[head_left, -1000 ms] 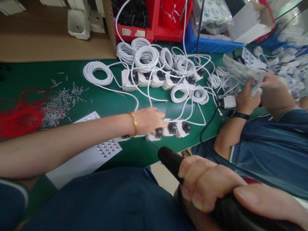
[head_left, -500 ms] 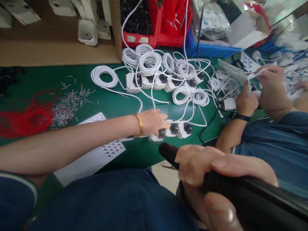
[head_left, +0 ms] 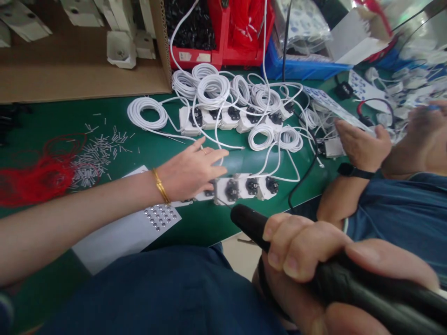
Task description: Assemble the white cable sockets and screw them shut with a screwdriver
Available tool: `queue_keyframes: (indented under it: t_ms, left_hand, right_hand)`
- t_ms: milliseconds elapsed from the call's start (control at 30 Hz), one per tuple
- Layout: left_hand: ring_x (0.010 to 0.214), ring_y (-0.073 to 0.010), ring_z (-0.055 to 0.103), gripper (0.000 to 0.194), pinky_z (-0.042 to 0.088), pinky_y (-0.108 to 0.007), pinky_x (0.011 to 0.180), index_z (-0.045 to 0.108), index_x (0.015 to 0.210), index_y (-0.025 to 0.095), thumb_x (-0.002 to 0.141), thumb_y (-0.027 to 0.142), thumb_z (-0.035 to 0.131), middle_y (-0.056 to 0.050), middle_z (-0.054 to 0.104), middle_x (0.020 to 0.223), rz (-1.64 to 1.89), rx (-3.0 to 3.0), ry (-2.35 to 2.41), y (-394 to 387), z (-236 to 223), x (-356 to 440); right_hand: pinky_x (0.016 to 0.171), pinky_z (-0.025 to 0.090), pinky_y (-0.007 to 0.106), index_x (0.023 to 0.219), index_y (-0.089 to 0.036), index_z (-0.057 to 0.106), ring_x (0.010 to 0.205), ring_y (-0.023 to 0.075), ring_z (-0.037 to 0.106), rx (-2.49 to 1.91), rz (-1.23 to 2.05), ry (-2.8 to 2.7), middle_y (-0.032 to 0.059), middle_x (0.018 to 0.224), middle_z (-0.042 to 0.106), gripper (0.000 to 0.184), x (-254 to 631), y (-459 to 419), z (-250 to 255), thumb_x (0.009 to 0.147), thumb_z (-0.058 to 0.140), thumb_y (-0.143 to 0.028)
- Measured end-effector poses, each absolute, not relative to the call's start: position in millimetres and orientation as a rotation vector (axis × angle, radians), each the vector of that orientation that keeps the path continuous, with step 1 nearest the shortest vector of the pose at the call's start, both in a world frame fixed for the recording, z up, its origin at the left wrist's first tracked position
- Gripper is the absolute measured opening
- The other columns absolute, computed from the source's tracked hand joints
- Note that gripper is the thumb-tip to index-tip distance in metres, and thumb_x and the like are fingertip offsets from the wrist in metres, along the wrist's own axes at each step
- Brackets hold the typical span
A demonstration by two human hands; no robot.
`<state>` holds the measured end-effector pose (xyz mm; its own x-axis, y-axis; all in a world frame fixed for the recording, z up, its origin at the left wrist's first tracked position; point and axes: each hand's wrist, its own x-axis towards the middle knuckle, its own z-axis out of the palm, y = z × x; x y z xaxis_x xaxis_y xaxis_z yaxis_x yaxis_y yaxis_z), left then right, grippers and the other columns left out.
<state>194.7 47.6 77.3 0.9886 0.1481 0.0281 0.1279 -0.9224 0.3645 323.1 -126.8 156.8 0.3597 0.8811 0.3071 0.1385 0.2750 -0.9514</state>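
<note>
My right hand [head_left: 314, 251] is wrapped round a black power screwdriver [head_left: 249, 223], its thin bit pointing at the near row of white boxes. In that row, white boxes with black socket inserts [head_left: 231, 190] stand side by side. My left hand [head_left: 192, 171], with a gold bracelet at the wrist, is open with fingers spread. It hovers over the left end of the row, its lower fingers near one box; whether they touch it I cannot tell. White cables run back from the right-hand boxes to coils [head_left: 261, 137].
Behind lies another row of boxes [head_left: 228, 117] under coiled white cables [head_left: 213, 92]. Loose screws [head_left: 94, 160] and red wires [head_left: 38, 181] lie left, near a sticker sheet [head_left: 122, 232]. A cardboard box [head_left: 80, 83], red bins [head_left: 223, 51] and blue tray [head_left: 303, 70] stand behind. A co-worker's hand [head_left: 363, 144] holds a sheet.
My left hand has moved left off the black insert and its fingers have spread. The screwdriver stays near the same box. The co-worker's hands have shifted and now a dotted sheet is held.
</note>
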Motion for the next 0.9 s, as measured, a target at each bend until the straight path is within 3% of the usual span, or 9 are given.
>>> queue_keyframes:
  t_ms: [167,333,500,633,767,900]
  left_hand:
    - [0.117,-0.0307,0.044,0.038,0.03,-0.052,0.101,0.063,0.104,0.021,0.07,0.033,0.074,-0.013,0.045,0.132,0.057,2.719,0.268,44,69,191]
    - [0.106,-0.0268,0.049,0.03,0.037,-0.041,0.092,0.063,0.101,0.021,0.075,0.035,0.068,-0.01,0.057,0.109,-0.016,2.718,0.233,44,64,191]
    - [0.086,-0.0191,0.056,0.026,0.04,-0.03,0.077,0.061,0.099,0.021,0.078,0.036,0.066,-0.004,0.059,0.092,-0.182,2.7,0.187,45,59,194]
    - [0.082,-0.0176,0.055,0.024,0.038,-0.029,0.079,0.06,0.091,0.019,0.076,0.036,0.067,-0.004,0.058,0.088,-0.148,2.704,0.162,46,55,196]
    - [0.082,-0.0194,0.054,0.026,0.038,-0.029,0.077,0.059,0.092,0.017,0.077,0.037,0.066,-0.006,0.058,0.089,-0.124,2.702,0.162,46,54,195]
    - [0.082,-0.0199,0.054,0.024,0.038,-0.029,0.076,0.059,0.092,0.017,0.078,0.036,0.065,-0.006,0.058,0.089,-0.111,2.685,0.155,46,52,194]
  right_hand:
    - [0.053,0.05,0.034,0.112,-0.016,0.049,0.055,0.013,0.057,-1.075,0.611,-1.079,0.0005,0.072,0.058,0.031,312,-117,151,0.085,0.058,-0.029]
    - [0.05,0.049,0.034,0.107,-0.017,0.051,0.051,0.0129,0.055,-1.086,0.583,-1.033,0.0006,0.069,0.056,0.035,310,-114,152,0.085,0.056,-0.044]
    - [0.049,0.049,0.033,0.107,-0.02,0.052,0.052,0.0123,0.055,-1.157,0.645,-1.066,-0.0009,0.066,0.058,0.026,311,-107,157,0.084,0.06,-0.027]
    - [0.047,0.045,0.032,0.094,-0.024,0.056,0.049,0.0114,0.052,-1.189,0.695,-1.009,-0.0021,0.064,0.056,0.012,302,-91,164,0.083,0.058,-0.02]
    - [0.047,0.046,0.033,0.094,-0.019,0.055,0.048,0.0118,0.053,-1.245,0.667,-0.937,-0.0023,0.06,0.056,0.016,294,-86,162,0.079,0.06,-0.014]
    - [0.05,0.048,0.033,0.097,-0.021,0.053,0.051,0.0122,0.055,-1.28,0.751,-1.028,-0.0034,0.062,0.056,0.022,300,-92,162,0.079,0.065,-0.023]
